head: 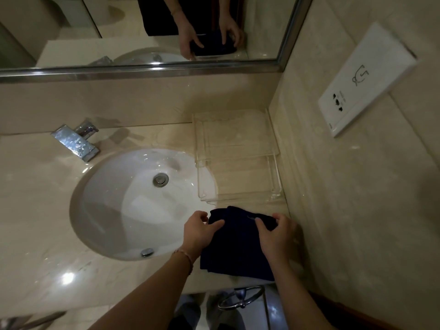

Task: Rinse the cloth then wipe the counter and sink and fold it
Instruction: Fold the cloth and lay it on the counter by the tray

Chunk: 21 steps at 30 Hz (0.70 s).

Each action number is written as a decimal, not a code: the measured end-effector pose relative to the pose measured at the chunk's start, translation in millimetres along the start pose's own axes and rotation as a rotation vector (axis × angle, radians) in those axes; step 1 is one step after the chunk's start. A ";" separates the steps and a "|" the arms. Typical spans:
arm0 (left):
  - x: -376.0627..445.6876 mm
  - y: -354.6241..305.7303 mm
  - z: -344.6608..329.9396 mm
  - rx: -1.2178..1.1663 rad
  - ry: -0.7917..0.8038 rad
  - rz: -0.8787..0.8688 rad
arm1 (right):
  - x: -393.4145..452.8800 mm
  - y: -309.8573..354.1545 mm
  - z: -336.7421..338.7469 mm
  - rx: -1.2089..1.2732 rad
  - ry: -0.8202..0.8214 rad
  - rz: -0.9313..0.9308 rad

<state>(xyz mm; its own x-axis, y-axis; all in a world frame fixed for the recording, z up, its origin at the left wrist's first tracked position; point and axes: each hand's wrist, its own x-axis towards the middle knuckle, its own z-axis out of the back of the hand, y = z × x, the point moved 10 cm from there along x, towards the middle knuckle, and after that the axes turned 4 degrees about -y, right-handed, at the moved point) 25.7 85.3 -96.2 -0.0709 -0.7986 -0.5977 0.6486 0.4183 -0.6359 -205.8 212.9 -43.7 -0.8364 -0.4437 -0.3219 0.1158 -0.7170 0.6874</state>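
Note:
A dark navy cloth (238, 246) lies on the beige marble counter (35, 210), right of the white oval sink (133, 206) and near the front edge. My left hand (197, 231) pinches the cloth's far left corner between thumb and fingers. My right hand (277, 236) grips its far right corner, fingers curled over the fabric. The cloth lies bunched and partly doubled between both hands. Its near edge reaches the counter's front edge.
A chrome faucet (76, 141) stands behind the sink at left. A clear acrylic tray stand (238, 160) sits against the right wall behind the cloth. A mirror (142, 32) runs above, a white socket plate (366, 79) is on the right wall, and a chrome towel ring (240, 298) hangs below the counter.

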 end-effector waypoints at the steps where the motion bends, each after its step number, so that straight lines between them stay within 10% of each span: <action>1: -1.6 -1.4 1.6 0.029 -0.023 -0.034 | -2.8 -5.3 3.3 -0.016 -0.003 -0.023; 21: -67.8 40.3 -6.0 0.206 -0.148 -0.010 | -62.2 -84.0 -0.3 0.050 0.154 -0.288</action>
<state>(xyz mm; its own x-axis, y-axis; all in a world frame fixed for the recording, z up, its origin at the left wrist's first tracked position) 52.1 158.9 -84.3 0.0236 -0.8633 -0.5041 0.7901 0.3250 -0.5197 -163.4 300.5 -81.6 -0.7397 -0.3054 -0.5996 -0.1429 -0.7994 0.5835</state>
